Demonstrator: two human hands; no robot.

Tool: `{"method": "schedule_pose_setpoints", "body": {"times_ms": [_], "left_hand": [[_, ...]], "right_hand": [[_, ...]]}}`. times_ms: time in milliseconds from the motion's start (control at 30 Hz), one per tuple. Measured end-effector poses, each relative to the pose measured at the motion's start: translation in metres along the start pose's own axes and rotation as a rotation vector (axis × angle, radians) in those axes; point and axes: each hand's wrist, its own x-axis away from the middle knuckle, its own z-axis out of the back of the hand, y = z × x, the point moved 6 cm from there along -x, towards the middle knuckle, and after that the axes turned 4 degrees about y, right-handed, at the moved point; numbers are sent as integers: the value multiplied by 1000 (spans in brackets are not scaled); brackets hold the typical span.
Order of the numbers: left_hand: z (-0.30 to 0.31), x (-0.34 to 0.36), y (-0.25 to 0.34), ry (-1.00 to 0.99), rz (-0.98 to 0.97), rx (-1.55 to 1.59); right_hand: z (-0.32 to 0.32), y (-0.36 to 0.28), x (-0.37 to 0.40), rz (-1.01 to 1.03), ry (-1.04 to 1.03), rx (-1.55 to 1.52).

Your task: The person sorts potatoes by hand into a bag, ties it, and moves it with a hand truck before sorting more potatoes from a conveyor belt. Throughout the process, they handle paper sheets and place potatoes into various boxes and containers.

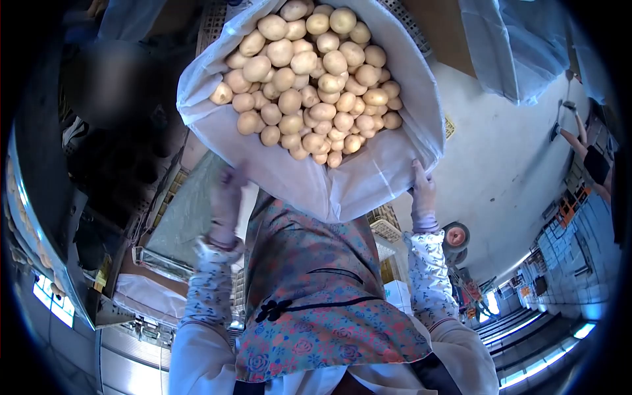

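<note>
Many pale potatoes (309,85) lie heaped in a white liner (283,171), its sides spread wide in front of me. My right hand (423,187), in a light glove, grips the liner's near right edge with its thumb on the inside. At the near left edge is my left hand (227,197), also gloved. Motion smears its fingers, so whether they hold the liner is not clear. Both forearms wear patterned sleeve covers, and a floral apron (316,289) hangs below the liner.
Parts of plastic crates (385,227) show around the liner. Another lined box (507,46) stands at the upper right. A wheel (455,237) rests on the floor at the right. Further off, another person's legs (579,138) are visible. Machinery (39,217) stands at the left.
</note>
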Motion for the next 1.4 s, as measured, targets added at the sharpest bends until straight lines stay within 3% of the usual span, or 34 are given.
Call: {"method": "schedule_pose_setpoints", "body": {"times_ms": [33, 67, 100, 133, 167, 200, 233, 267, 300, 333, 433, 533, 667, 767, 833, 900, 967, 1100, 1167, 1233, 1300, 1400], "left_hand": [[17, -17, 20, 105, -305, 68], [30, -12, 73, 185, -469, -66], [43, -21, 103, 292, -550, -273], [44, -30, 122, 310, -635, -115], [40, -31, 154, 353, -759, -280], [32, -37, 181, 371, -945, -494], [22, -50, 195, 309, -847, -617], [10, -59, 206, 247, -748, -736], [0, -70, 211, 187, -645, -850], [-4, -76, 217, 263, -733, -902], [-3, -89, 214, 291, -712, -889], [-4, -91, 213, 305, -749, -906], [-5, -83, 218, 280, -743, -832], [-5, -85, 219, 281, -736, -913], [-6, -88, 217, 298, -750, -890], [-4, -90, 213, 310, -749, -892], [-6, -91, 214, 315, -746, -896], [-6, -91, 215, 309, -758, -925], [-7, -92, 218, 303, -775, -867], [-5, -89, 212, 296, -770, -860], [-6, -92, 214, 310, -782, -879], [-7, -82, 220, 305, -798, -864]], "right_hand": [[0, -7, 4, 135, 82, 18], [-2, -15, 11, 270, 160, 36], [-6, -39, 30, 552, 294, 252], [-15, -64, 57, 830, 427, 472], [-31, -80, 83, 1106, 561, 696], [-48, -73, 88, 1149, 392, 590], [-78, -82, 100, 1229, 204, 460], [-108, -93, 115, 1257, 162, 633], [-140, -96, 111, 1166, -30, 509], [-167, -97, 104, 1074, -135, 537], [-221, -78, 74, 1001, -151, 809], [-226, -43, 61, 831, -197, 890], [-180, 43, 42, 412, -376, 930], [-178, -57, 63, 846, -3, 689], [-195, -125, 64, 1070, 140, 616], [-218, -141, 55, 1139, 71, 508], [-231, -135, 53, 1062, -176, 567], [-220, -52, 65, 1109, -108, 832], [-212, -28, 72, 1099, -40, 827], [-223, -56, 90, 1062, -131, 615], [-246, -126, 115, 1302, -104, 596], [-292, -157, 96, 1382, -101, 603]]}}
